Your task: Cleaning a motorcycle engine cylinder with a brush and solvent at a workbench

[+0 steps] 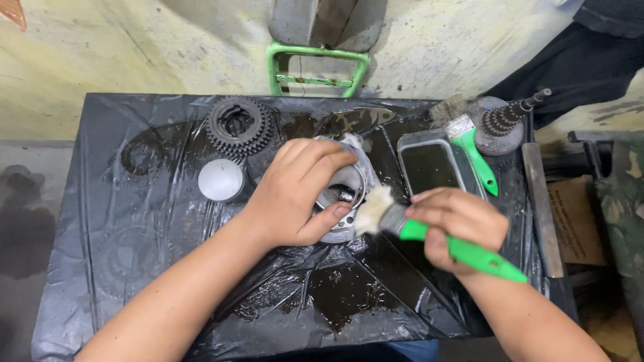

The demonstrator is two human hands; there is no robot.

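Note:
My left hand (295, 194) grips a round grey metal part with a ring-shaped opening (349, 184) on the wet black plastic sheet (134, 221). My right hand (456, 224) holds a green-handled paintbrush (463, 249), its pale bristles (373, 209) touching the right side of the metal part near my left thumb. The lower portion of the part is hidden under my left hand.
A stack of dark gears (239, 125) and a white-topped cylinder (222, 181) lie to the left. A rectangular metal tray of dark liquid (433, 164), a second green brush (473, 144) and a geared shaft (504, 121) sit to the right. A flat metal file (541, 208) lies along the right edge.

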